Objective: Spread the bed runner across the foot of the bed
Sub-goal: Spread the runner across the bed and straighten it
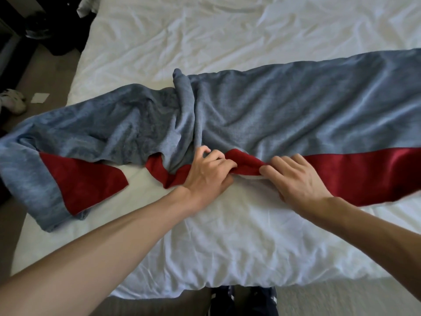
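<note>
The bed runner point(284, 112), grey-blue with a dark red band along its near edge, lies across the white bed point(227, 242). Its right half is fairly flat; its middle is bunched into a ridge, and its left end is rumpled and hangs over the bed's left side. My left hand point(208, 173) grips the bunched red edge at the middle, fingers curled into the fold. My right hand point(298, 176) pinches the same red edge just to the right, its fingertips close to the left hand's.
The white duvet is wrinkled above and below the runner. Brown carpet point(27, 71) runs along the bed's left side, with a white shoe point(13, 100), a scrap of paper point(40, 97) and dark furniture at the top left. My dark shoes point(243, 299) show at the foot.
</note>
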`<action>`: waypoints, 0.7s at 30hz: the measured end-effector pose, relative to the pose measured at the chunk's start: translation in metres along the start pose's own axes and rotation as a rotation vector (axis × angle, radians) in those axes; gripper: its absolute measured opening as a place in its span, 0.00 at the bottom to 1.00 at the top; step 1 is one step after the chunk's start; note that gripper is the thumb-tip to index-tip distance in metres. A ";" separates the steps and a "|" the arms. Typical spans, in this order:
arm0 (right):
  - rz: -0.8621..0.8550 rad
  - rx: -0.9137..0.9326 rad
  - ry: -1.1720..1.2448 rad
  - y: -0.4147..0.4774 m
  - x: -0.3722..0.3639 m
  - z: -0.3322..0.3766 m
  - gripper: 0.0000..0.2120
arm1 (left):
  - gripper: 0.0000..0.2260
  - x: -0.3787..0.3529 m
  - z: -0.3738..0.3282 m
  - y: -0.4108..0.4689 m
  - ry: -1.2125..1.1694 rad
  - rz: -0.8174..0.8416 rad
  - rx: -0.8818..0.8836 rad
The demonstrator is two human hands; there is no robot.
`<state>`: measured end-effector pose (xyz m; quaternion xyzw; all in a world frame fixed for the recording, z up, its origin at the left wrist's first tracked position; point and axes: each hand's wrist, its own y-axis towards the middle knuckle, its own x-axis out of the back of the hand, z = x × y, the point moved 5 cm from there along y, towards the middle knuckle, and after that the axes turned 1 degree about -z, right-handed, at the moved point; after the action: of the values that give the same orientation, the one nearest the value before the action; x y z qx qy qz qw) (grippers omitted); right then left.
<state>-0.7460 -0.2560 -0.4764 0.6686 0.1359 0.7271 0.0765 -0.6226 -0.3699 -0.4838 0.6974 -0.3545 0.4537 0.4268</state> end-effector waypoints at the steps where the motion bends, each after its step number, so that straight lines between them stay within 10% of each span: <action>1: 0.037 -0.056 -0.027 -0.002 -0.002 -0.004 0.21 | 0.10 -0.004 0.000 0.002 -0.039 0.070 0.034; 11: -0.038 -0.097 0.049 0.006 -0.006 0.014 0.05 | 0.09 -0.016 0.003 0.004 -0.129 0.229 0.117; 21: -0.145 -0.168 0.354 0.012 0.008 0.015 0.13 | 0.07 0.009 -0.013 -0.036 -0.105 -0.116 -0.010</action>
<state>-0.7313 -0.2640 -0.4643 0.5102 0.1338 0.8345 0.1592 -0.5918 -0.3448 -0.4819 0.7374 -0.3375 0.3892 0.4368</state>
